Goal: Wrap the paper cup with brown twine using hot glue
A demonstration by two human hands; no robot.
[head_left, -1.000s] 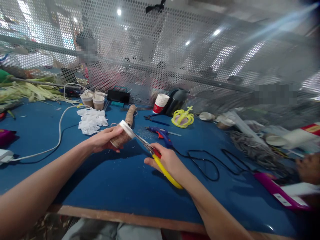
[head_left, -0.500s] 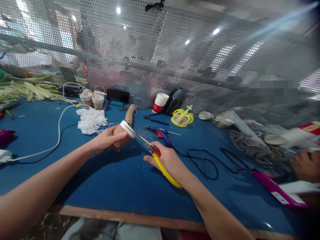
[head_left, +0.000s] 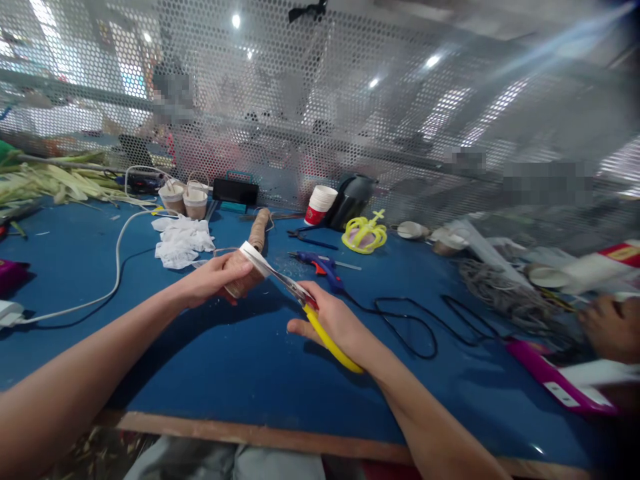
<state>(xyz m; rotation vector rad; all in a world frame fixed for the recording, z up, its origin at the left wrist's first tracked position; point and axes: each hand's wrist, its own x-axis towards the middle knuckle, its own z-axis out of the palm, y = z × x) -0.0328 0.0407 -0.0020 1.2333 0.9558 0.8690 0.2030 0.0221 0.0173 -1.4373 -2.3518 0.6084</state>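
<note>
My left hand [head_left: 213, 279] is closed around a paper cup [head_left: 256, 260] wrapped in brown twine, tilted with its white rim toward the right. In my right hand [head_left: 333, 323] is a pair of scissors [head_left: 325, 337] with yellow handles. Their blades reach the cup's white rim; whether they are cutting into it I cannot tell. Just beyond the cup lies a spool of brown twine [head_left: 259, 230]. A blue glue gun [head_left: 323, 267] with a black cord rests on the table to the right of the cup.
Behind are two twine-wrapped cups [head_left: 195, 201], a crumpled white cloth [head_left: 183, 241], a phone [head_left: 236, 191], stacked paper cups [head_left: 321, 205], pliers [head_left: 313, 239] and a yellow crown [head_left: 365, 235]. At right are grey cord [head_left: 505, 290], a purple power strip [head_left: 560, 380] and another person's hand [head_left: 610, 327].
The scissors and my right hand have shifted very slightly left and up toward the cup. My left hand keeps its hold on the cup almost unmoved.
</note>
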